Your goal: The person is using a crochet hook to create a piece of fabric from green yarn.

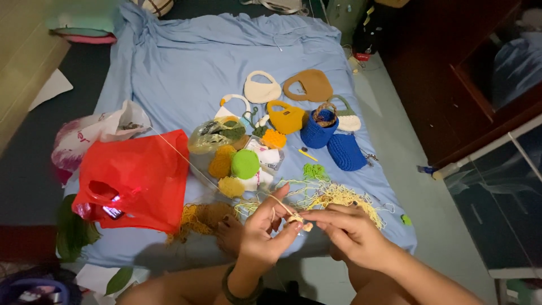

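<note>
up close, the left hand [264, 230] and the right hand [351, 232] meet in the middle, low down in the view. both are curled shut, pinching a tiny pale crochet piece [302, 222] between the fingertips, likely so the small bit does not slip. a thin pale strand [186, 159] runs over the left fingers and goes up and left, pulled straight, which looks like a way to keep it tight. just behind the hands lies a messy heap of yellow yarn [333, 197], near enough to feed from. to the left sits a red plastic bag [138, 178], and past it a white plastic bag [99, 131]. a round green ball of yarn [245, 164] rests among yellow and orange balls. further back, little crochet bags are spread out flat, apart from each other, maybe so each can be seen: a mustard bag [287, 118], two blue bags [333, 141], a cream bag [262, 89] and a tan bag [309, 86]. it all lies on a crumpled blue sheet [186, 56] on a low mattress. to the right is a pale floor [406, 135], then dark wood furniture [451, 73]. the room is dim.
</note>
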